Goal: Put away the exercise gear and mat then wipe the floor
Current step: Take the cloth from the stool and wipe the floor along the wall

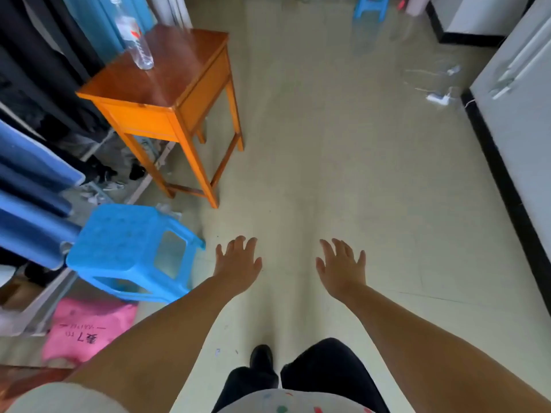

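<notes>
Both bare arms reach forward over the pale floor (343, 150), left hand (238, 263) and right hand (343, 268) spread wide, holding nothing, beside a blue plastic stool (119, 245)

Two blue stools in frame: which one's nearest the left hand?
The big blue stool just beside the left hand; the other stool stands far off at the top edge.

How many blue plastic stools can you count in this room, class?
2. One blue stool stands on the floor just left of the left hand; a second blue stool stands far off at the top edge, partly cut off. Others may be out of view.
</notes>
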### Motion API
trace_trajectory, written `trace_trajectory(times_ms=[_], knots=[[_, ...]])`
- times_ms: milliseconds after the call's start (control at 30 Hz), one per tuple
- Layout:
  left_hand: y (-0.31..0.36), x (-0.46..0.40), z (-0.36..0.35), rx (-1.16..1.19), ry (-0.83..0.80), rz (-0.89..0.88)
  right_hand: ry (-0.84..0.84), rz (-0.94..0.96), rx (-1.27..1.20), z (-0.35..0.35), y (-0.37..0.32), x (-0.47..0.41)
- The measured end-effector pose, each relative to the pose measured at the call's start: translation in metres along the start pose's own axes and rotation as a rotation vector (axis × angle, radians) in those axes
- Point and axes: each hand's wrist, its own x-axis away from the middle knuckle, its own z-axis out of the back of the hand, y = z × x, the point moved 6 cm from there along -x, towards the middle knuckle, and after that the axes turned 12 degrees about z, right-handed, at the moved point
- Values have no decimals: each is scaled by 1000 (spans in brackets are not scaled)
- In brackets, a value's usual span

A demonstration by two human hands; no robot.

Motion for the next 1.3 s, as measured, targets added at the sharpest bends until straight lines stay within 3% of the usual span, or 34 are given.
trace_trajectory(times_ms=[300, 533, 767, 1067, 1300], knots=[[130, -210, 70, -40, -38, -243, -9, -168, -39, 65, 116, -168], [198, -385, 163, 17, -1, -150, 4, -111, 30, 178, 197, -339], [230, -549, 217, 54, -45, -55, -12, -22, 62, 254, 229, -523], [323, -798, 348, -19, 62, -225, 76, -200, -45, 375, 306, -754], [433, -958, 406, -20, -32, -296, 131, -306, -89, 450, 398, -883]])
